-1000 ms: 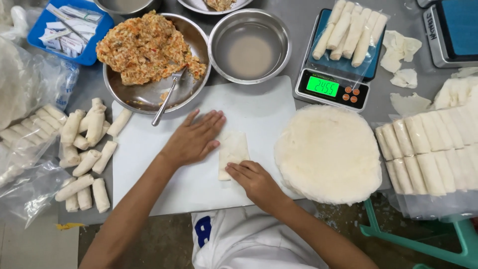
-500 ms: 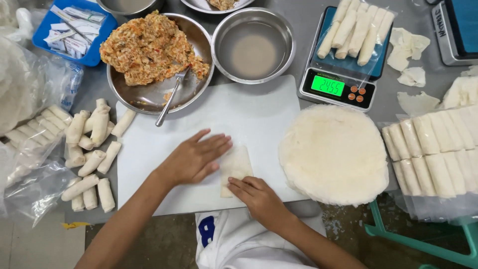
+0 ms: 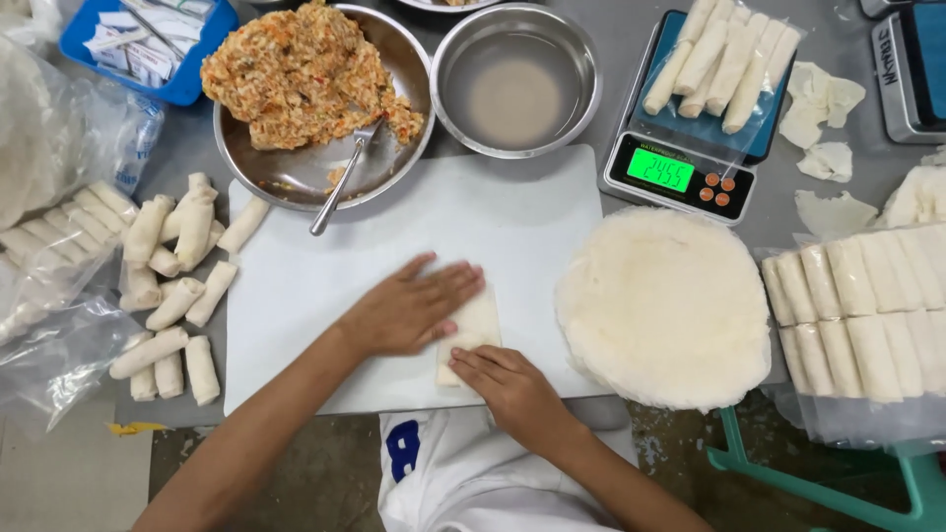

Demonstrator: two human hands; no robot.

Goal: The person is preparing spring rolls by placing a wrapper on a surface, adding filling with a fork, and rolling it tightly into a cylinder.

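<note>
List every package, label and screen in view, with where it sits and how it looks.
Kitchen scale screen: right of the cutting board, small glowing green rectangle.
Blue tray: top left, holds white packets.
Clear plastic bags: left edge, holding pale rolls.
Clear bag of rolls: right edge.
Second scale: top right corner, grey, blue top.

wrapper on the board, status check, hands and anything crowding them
Left hand flat on the folded wrapper. Right hand pressing its near edge. White board around them bare; wrapper stack sits right, apart.
</note>
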